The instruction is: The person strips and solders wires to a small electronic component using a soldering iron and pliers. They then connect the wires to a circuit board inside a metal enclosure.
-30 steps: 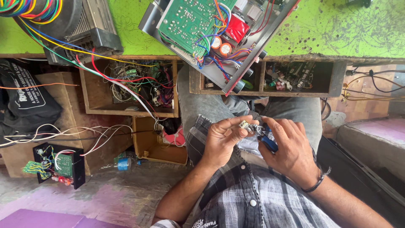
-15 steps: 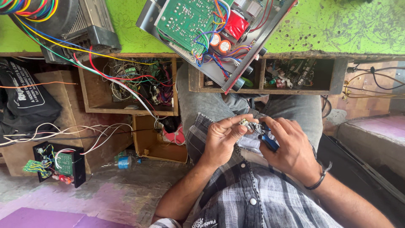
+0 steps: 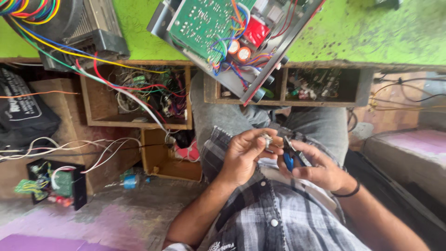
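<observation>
pliers (image 3: 291,155) with blue grips sit in the right hand (image 3: 320,167), fingers wrapped round the handles, their tip meeting a small metal component (image 3: 267,141) that the left hand (image 3: 244,155) pinches between thumb and fingertips, both held over the lap below the green worktop (image 3: 371,32). an open amplifier chassis (image 3: 232,37) with a green circuit board hangs over the worktop's edge. judging by the grip, the work goes best with the part held steady, the plier tip gripping squarely, and gentle pressure so nothing slips.
</observation>
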Demonstrator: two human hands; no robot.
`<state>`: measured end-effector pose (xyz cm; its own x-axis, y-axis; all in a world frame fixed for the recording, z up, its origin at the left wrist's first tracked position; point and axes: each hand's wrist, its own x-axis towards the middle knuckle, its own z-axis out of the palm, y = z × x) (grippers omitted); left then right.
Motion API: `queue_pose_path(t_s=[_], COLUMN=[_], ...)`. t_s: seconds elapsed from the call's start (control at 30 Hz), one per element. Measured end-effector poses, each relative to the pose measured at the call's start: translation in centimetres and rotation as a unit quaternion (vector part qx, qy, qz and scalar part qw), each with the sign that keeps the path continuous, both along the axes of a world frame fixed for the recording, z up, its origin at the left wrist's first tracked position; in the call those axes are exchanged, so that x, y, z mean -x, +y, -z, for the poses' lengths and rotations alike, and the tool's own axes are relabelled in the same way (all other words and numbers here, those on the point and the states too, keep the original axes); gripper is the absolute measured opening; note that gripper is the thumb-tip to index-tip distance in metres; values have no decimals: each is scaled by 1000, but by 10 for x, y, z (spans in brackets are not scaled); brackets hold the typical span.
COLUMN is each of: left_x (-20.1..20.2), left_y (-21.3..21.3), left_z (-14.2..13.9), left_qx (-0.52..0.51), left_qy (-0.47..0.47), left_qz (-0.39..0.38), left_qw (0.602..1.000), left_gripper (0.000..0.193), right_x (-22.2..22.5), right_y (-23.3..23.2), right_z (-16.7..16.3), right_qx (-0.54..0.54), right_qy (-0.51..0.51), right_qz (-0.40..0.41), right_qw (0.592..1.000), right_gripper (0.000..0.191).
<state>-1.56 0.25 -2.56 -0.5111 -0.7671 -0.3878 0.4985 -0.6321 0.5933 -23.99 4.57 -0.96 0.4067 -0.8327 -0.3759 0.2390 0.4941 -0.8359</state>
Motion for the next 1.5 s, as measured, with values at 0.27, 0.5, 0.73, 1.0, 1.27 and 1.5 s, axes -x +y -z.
queue_pose_path(t_s=[0.27, 0.5, 0.73, 1.0, 1.27, 1.5], left_x=[7, 10, 6, -2, 7, 10], left_y=[-11, -4, -8, -23, -9, -2], left_z=[-5, -10, -19, -45, -31, -8], left_qx=[96, 115, 115, 495, 242, 160], left_qy=[-44, -43, -30, -458, -194, -50], left_qz=[-26, -29, -10, -63, 21, -60], left_qw=[994, 992, 993, 735, 951, 984], left_gripper=[31, 32, 35, 32, 27, 25], right_x=[10, -23, -25, 0, 119, 110], right_y=[-34, -30, -29, -26, -95, -114], right_z=[-57, -53, -51, -54, -43, -54], right_qx=[289, 327, 321, 360, 301, 416], right_qy=[470, 500, 505, 524, 747, 691], right_qz=[32, -14, -19, 188, 199, 229], right_qw=[833, 802, 801, 749, 559, 545], right_gripper=[65, 66, 68, 59, 71, 51])
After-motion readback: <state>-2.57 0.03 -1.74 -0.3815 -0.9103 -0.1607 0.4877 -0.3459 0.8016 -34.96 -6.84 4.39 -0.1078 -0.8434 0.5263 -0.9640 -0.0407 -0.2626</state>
